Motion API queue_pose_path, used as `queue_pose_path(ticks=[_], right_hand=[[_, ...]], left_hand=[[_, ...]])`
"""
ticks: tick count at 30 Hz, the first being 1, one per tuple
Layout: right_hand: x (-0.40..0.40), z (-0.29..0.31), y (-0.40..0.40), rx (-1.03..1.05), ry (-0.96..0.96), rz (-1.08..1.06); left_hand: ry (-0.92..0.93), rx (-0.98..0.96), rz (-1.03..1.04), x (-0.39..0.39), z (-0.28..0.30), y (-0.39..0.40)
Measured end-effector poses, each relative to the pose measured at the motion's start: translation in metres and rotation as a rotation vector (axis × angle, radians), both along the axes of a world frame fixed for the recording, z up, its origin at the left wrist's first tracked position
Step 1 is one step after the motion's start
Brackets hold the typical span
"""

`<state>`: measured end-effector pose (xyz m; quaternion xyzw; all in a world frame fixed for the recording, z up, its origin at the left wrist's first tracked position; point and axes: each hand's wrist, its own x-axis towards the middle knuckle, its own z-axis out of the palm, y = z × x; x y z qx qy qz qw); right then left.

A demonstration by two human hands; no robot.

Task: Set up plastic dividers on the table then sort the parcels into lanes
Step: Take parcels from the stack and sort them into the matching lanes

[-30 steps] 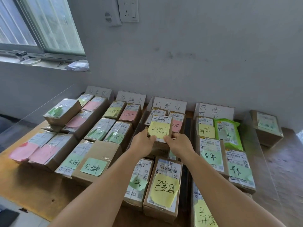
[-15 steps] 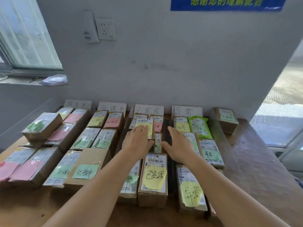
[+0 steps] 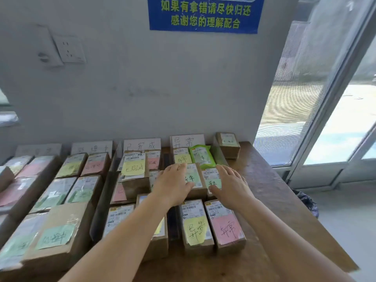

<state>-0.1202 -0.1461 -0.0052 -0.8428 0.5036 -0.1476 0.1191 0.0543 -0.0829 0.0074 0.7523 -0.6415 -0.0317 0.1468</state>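
Rows of cardboard parcels with coloured sticky notes fill a wooden table [image 3: 262, 180], split into lanes by clear plastic dividers [image 3: 101, 202]. My left hand [image 3: 173, 184] and my right hand [image 3: 230, 186] hover open, fingers spread, over two green-noted parcels [image 3: 193, 176] in the right-hand lane. Neither hand holds anything. A stacked parcel with a yellow note [image 3: 133, 167] sits in the lane to the left. A green plastic mailer [image 3: 201, 156] lies at the back of the right lane. White paper lane signs [image 3: 187, 141] lean against the wall.
A lone small box [image 3: 227, 143] stands at the table's back right, outside the lanes. Bare wood runs along the table's right side. A glass door [image 3: 333, 119] is at the right, with a dark bag [image 3: 307, 202] on the floor beside the table. A blue notice [image 3: 205, 15] hangs on the wall.
Both hands let go of the yellow-noted parcel, now resting on the stack, and moved right over the right-hand lane. The view swung right and up.
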Motion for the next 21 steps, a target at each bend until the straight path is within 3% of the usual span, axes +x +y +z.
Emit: queue_pose_path(ticks=[7, 21], right_hand=[[-0.057, -0.006, -0.063, 0.052, -0.008, -0.077], [-0.13, -0.032, -0.241, 0.14, 0.017, 0.004]], left_hand=[[0.03, 0.035, -0.069, -0.048, 0.0, -0.067], [0.103, 0.144, 0.048, -0.148, -0.016, -0.234]])
